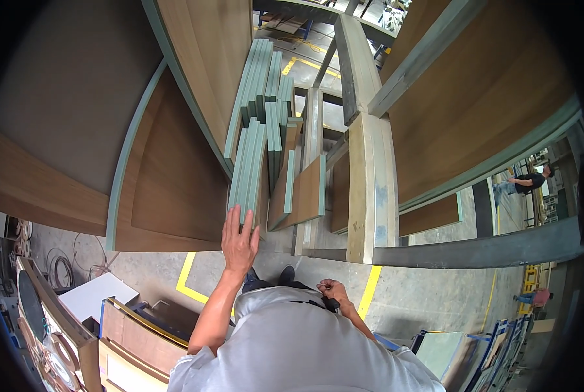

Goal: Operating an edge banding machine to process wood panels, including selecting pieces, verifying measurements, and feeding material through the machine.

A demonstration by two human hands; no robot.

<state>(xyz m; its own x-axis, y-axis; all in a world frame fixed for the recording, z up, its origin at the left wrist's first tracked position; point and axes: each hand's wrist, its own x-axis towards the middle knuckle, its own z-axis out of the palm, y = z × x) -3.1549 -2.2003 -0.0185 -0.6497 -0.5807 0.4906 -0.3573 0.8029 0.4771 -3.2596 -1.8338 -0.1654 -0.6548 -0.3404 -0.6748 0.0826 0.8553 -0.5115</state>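
Observation:
My left hand (239,245) reaches forward with its fingers stretched out. Its fingertips lie at the near end of a stack of upright wood panels (247,166) with pale green edges. Beside them two shorter brown panels (308,189) with the same green edging lean at a slant. Down by my waist, my right hand (336,293) is closed, its fingers curled. A small dark object (331,304) shows just under it; whether the hand grips that object is hidden.
Large brown panels (174,157) stand upright on the left, another (481,117) on the right. Wooden rack beams (373,189) and a dark metal rail (475,248) run between. Yellow lines (186,277) mark the concrete floor. A cart (141,346) stands behind left; a person (530,181) is far right.

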